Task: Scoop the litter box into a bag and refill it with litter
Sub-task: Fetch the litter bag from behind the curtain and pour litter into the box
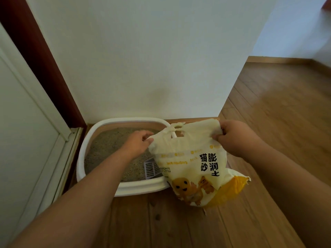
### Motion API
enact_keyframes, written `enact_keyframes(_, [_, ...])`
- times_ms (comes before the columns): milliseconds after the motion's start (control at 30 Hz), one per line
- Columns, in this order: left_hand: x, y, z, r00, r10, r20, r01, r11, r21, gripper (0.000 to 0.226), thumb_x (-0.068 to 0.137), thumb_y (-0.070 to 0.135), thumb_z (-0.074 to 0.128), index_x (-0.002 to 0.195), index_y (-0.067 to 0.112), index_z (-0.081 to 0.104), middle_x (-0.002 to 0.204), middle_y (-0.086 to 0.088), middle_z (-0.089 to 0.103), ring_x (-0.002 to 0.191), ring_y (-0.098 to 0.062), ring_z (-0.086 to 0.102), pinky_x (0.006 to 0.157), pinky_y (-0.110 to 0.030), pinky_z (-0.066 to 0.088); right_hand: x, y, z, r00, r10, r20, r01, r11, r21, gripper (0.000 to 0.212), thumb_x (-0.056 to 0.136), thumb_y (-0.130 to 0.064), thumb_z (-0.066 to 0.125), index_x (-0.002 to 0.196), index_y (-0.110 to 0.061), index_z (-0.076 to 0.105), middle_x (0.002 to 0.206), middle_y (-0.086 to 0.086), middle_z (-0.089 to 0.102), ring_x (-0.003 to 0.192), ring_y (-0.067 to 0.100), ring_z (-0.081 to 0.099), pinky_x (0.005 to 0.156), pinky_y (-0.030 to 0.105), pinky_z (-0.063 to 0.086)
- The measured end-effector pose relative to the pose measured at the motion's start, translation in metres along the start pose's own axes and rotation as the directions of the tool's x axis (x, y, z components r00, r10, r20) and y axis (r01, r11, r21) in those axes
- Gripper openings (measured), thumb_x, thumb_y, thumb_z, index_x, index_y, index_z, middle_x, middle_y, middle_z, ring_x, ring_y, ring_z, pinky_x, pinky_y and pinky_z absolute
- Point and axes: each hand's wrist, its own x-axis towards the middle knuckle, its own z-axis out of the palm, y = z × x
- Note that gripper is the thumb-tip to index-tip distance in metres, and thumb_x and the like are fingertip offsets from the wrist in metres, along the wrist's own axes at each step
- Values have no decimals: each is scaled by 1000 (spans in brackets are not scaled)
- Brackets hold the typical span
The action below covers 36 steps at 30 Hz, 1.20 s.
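Right, head view: litter box [100, 138], white rim, tan walls, sits on the wood floor [277, 122] against the white wall [143, 51], with a white door frame [35, 108] just left of the box. Grey litter [109, 144] fills the box; a white slotted scoop [150, 170] lies on the litter near the box's front rim. Litter bag [195, 167], pale yellow with an orange bottom corner, hangs over the box's right front corner, lower end near the floor just right of the box. Left hand [138, 142] is above the box, fingers curled and pinching the bag's upper left edge. Right hand [234, 136] is right of the box, fingers curled round the bag's top right corner. Bag's handle cut-out sits between both hands.
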Motion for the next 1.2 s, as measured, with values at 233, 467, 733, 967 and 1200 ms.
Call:
enact_keyframes(233, [-9, 4, -2, 997, -20, -80, 20, 1000, -1, 29, 103, 34, 59, 123, 19, 74, 112, -1, 74, 94, -16, 62, 84, -30, 48, -2, 3, -4, 1000, -10, -24, 9, 1000, -22, 29, 93, -10, 59, 82, -37, 61, 84, -7, 68, 78, 14, 62, 64, 32, 52])
enact_keyframes(467, [-11, 27, -11, 997, 9, -80, -11, 1000, -28, 25, 100, 36, 64, 117, 23, 76, 101, 4, 74, 88, -13, 67, 84, -35, 55, 2, 15, -21, 992, 66, -111, -70, 997, -36, 15, 92, -14, 57, 97, -17, 71, 86, 0, 70, 77, 19, 65, 65, 33, 54])
enact_keyframes(733, [-23, 77, -20, 987, 132, -96, -131, 991, 20, 16, 90, 42, 75, 101, 32, 82, 94, 14, 76, 89, -6, 66, 81, -30, 53, -2, 23, -32, 980, 105, -170, -97, 994, 58, 19, 86, -7, 50, 90, -15, 65, 79, 3, 66, 70, 21, 61, 55, 29, 46])
enact_keyframes(967, [-33, 118, -29, 960, 235, -153, -231, 972, 46, 21, 89, 47, 75, 98, 29, 82, 88, 15, 72, 84, 0, 63, 75, -24, 52, -16, 21, -51, 969, 159, -190, -133, 981, 142, 23, 83, 1, 47, 96, -5, 65, 87, 12, 68, 84, 34, 65, 75, 48, 58])
enact_keyframes(1200, [-44, 131, -32, 937, 274, -219, -267, 962, 61, 22, 88, 49, 75, 93, 29, 81, 82, 16, 71, 77, 1, 63, 66, -19, 47, -13, 34, -50, 964, 209, -167, -181, 969, 169, 26, 89, -2, 46, 104, -1, 66, 94, 16, 70, 90, 36, 67, 84, 53, 58])
